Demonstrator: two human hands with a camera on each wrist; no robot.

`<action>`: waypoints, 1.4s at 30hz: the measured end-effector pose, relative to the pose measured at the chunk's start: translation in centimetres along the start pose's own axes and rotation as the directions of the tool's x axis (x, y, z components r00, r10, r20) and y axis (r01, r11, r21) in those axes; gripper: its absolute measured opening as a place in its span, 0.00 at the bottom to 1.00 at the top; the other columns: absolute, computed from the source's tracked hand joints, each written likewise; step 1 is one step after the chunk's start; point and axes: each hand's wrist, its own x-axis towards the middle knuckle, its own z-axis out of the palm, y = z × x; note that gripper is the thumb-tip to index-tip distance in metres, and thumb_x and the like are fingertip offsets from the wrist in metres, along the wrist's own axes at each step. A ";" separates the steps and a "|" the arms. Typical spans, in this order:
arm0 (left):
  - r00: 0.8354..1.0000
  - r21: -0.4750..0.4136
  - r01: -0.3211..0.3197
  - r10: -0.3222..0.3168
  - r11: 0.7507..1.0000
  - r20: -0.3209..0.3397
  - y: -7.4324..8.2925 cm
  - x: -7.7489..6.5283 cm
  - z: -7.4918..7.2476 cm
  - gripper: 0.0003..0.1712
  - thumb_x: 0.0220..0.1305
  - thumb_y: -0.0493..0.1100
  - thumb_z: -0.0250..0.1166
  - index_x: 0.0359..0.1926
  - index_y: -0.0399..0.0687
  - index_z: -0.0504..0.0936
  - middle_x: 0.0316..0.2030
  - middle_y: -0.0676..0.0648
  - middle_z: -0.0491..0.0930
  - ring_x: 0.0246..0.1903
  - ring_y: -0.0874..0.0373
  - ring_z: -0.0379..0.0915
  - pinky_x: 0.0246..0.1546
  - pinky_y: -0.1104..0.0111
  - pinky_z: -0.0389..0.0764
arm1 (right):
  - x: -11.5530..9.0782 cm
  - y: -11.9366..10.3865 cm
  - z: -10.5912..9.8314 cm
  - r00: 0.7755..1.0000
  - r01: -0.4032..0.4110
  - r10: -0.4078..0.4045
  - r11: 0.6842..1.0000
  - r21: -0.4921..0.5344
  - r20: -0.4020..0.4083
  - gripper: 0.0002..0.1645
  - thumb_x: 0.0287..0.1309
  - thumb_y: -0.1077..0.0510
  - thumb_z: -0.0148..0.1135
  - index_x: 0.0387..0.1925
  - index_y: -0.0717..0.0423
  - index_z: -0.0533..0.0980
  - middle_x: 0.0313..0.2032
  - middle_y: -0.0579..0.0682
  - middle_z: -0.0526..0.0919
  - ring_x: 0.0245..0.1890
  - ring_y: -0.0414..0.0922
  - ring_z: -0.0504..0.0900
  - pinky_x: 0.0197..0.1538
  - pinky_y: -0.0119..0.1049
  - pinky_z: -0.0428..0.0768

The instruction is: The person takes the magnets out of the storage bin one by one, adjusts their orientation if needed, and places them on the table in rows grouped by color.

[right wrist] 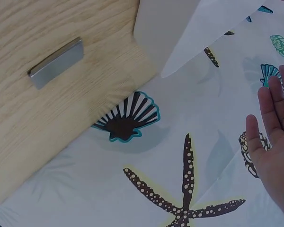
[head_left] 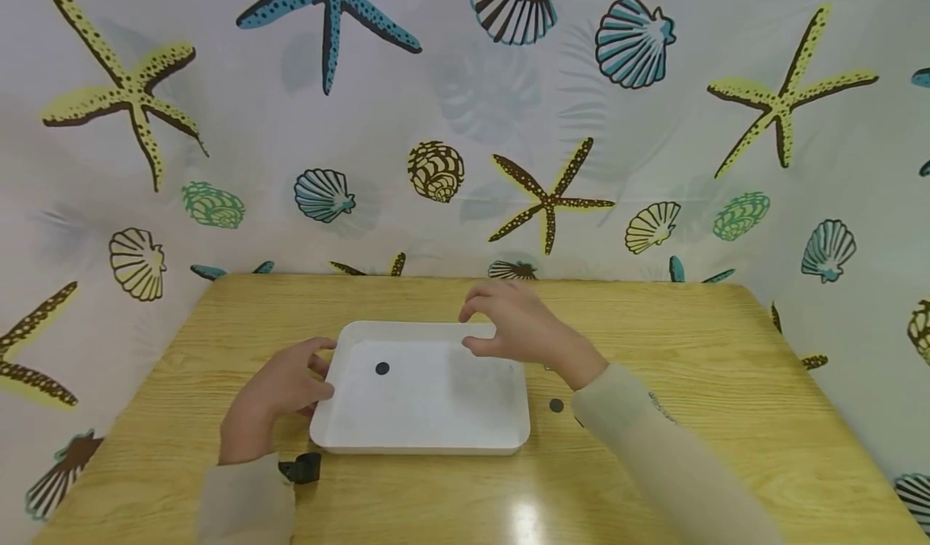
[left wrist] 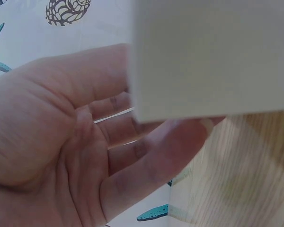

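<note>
A shallow white tray (head_left: 436, 412) lies on the wooden table with a small dark disc (head_left: 382, 368) inside, toward its left. At the tray's left side my left hand (head_left: 279, 383) holds the edge, thumb and fingers spread along it. Up close in the left wrist view, the fingers bend around the tray's corner (left wrist: 208, 61), partly hidden by it. Over the tray's back right part is my right hand (head_left: 512, 327), thumb and fingers apart and lightly curved, with nothing visible between them. Its fingers (right wrist: 272, 109) look extended in the right wrist view.
To the right of the tray, a second dark disc (head_left: 556, 405) lies on the table (head_left: 690, 351). A silvery rectangular bar (right wrist: 59, 61) rests on the wood in the right wrist view. Behind the table hangs a cloth (head_left: 450, 85) printed with shells and starfish.
</note>
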 end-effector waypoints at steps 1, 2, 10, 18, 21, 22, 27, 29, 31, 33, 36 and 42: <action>1.000 -0.002 -0.001 0.001 1.000 0.000 0.0 0.0 0.0 0.44 0.63 0.29 0.64 0.77 0.32 0.56 0.57 0.25 0.74 0.36 0.47 0.85 0.35 0.56 0.90 | 0.3 -0.3 0.1 1.000 0.002 -0.002 1.000 0.003 0.006 0.15 0.63 0.45 0.69 0.48 0.45 0.84 0.56 0.45 0.82 0.63 0.48 0.78 0.72 0.53 0.70; 1.000 -0.004 0.000 0.000 1.000 -0.001 -0.1 0.0 0.0 0.44 0.63 0.29 0.64 0.77 0.32 0.56 0.57 0.25 0.74 0.36 0.47 0.85 0.35 0.56 0.90 | 0.5 -0.5 0.2 1.000 0.004 -0.004 1.000 0.001 0.011 0.16 0.63 0.45 0.69 0.48 0.45 0.84 0.57 0.46 0.82 0.63 0.48 0.78 0.73 0.53 0.70; 1.000 -0.004 0.002 -0.002 1.000 0.003 -0.1 -0.3 0.0 0.43 0.64 0.29 0.64 0.77 0.32 0.56 0.58 0.25 0.74 0.35 0.48 0.85 0.34 0.57 0.89 | 2.4 -2.1 1.2 0.999 0.026 -0.026 1.000 -0.004 0.025 0.18 0.64 0.44 0.68 0.52 0.45 0.84 0.57 0.45 0.82 0.63 0.47 0.78 0.73 0.53 0.69; 1.000 0.012 0.003 -0.003 1.000 0.002 0.3 -0.4 -0.2 0.43 0.63 0.29 0.65 0.76 0.32 0.57 0.57 0.25 0.75 0.36 0.47 0.85 0.35 0.56 0.90 | 3.6 -3.5 1.9 0.999 0.032 -0.034 0.999 0.038 0.039 0.20 0.65 0.45 0.67 0.54 0.47 0.83 0.58 0.45 0.83 0.64 0.46 0.79 0.73 0.53 0.71; 1.000 0.015 0.004 -0.004 1.000 0.002 0.1 -0.3 -0.1 0.43 0.63 0.30 0.65 0.76 0.32 0.58 0.57 0.26 0.75 0.36 0.48 0.85 0.35 0.57 0.90 | 3.9 -3.9 2.3 0.998 0.019 -0.022 0.998 0.054 0.056 0.20 0.66 0.45 0.67 0.55 0.47 0.83 0.59 0.45 0.82 0.65 0.46 0.77 0.74 0.53 0.70; 1.000 0.015 0.005 -0.005 1.000 0.002 0.0 -0.3 -0.1 0.43 0.63 0.29 0.65 0.76 0.32 0.58 0.57 0.26 0.75 0.36 0.48 0.85 0.35 0.57 0.90 | 4.1 -4.0 2.4 0.998 0.015 -0.018 0.998 0.054 0.061 0.20 0.66 0.44 0.67 0.55 0.47 0.83 0.59 0.45 0.82 0.65 0.46 0.77 0.74 0.53 0.69; 1.000 0.016 0.005 -0.005 1.000 0.003 -0.2 -0.2 -0.1 0.43 0.63 0.30 0.65 0.76 0.33 0.58 0.56 0.27 0.75 0.35 0.49 0.84 0.34 0.57 0.90 | 4.6 -4.8 2.9 0.997 0.006 -0.011 0.999 0.054 0.079 0.20 0.66 0.44 0.66 0.56 0.45 0.83 0.58 0.44 0.82 0.64 0.44 0.78 0.73 0.51 0.70; 1.000 0.013 0.004 -0.004 1.000 0.005 -0.2 -0.2 -0.2 0.43 0.63 0.30 0.65 0.76 0.33 0.58 0.56 0.27 0.75 0.36 0.49 0.85 0.34 0.57 0.90 | 4.8 -5.0 3.2 0.996 0.009 -0.014 0.998 0.056 0.083 0.20 0.66 0.44 0.66 0.56 0.45 0.83 0.57 0.43 0.83 0.63 0.44 0.78 0.73 0.50 0.70; 1.000 0.011 0.002 -0.002 1.000 0.005 -0.2 -0.3 -0.2 0.43 0.63 0.30 0.65 0.76 0.33 0.58 0.56 0.27 0.76 0.36 0.49 0.85 0.34 0.57 0.90 | 5.1 -5.2 3.4 0.996 0.011 -0.016 0.998 0.056 0.089 0.20 0.66 0.44 0.66 0.56 0.44 0.83 0.57 0.43 0.82 0.63 0.43 0.78 0.73 0.49 0.70; 1.000 0.009 0.000 -0.001 1.000 0.007 -0.2 -0.3 -0.3 0.43 0.63 0.30 0.65 0.76 0.33 0.58 0.56 0.26 0.75 0.36 0.48 0.85 0.34 0.56 0.90 | 5.3 -5.3 3.6 0.995 0.012 -0.017 0.999 0.053 0.094 0.20 0.67 0.44 0.65 0.56 0.44 0.83 0.57 0.42 0.82 0.64 0.43 0.77 0.73 0.48 0.70; 1.000 0.008 0.003 -0.003 1.000 0.006 -0.3 -0.4 -0.3 0.43 0.63 0.30 0.65 0.76 0.33 0.58 0.56 0.26 0.75 0.36 0.49 0.85 0.34 0.56 0.90 | 5.6 -5.6 3.8 0.995 0.008 -0.013 0.999 0.051 0.098 0.20 0.67 0.43 0.65 0.57 0.44 0.83 0.58 0.42 0.82 0.64 0.43 0.77 0.73 0.48 0.70; 1.000 0.015 0.007 -0.008 1.000 0.008 -0.3 -0.7 -0.4 0.42 0.63 0.30 0.65 0.76 0.33 0.58 0.57 0.26 0.75 0.36 0.49 0.85 0.35 0.56 0.90 | 6.1 -6.1 4.2 0.993 0.006 -0.011 0.999 0.043 0.116 0.21 0.66 0.43 0.66 0.57 0.45 0.83 0.58 0.43 0.82 0.64 0.43 0.78 0.73 0.49 0.70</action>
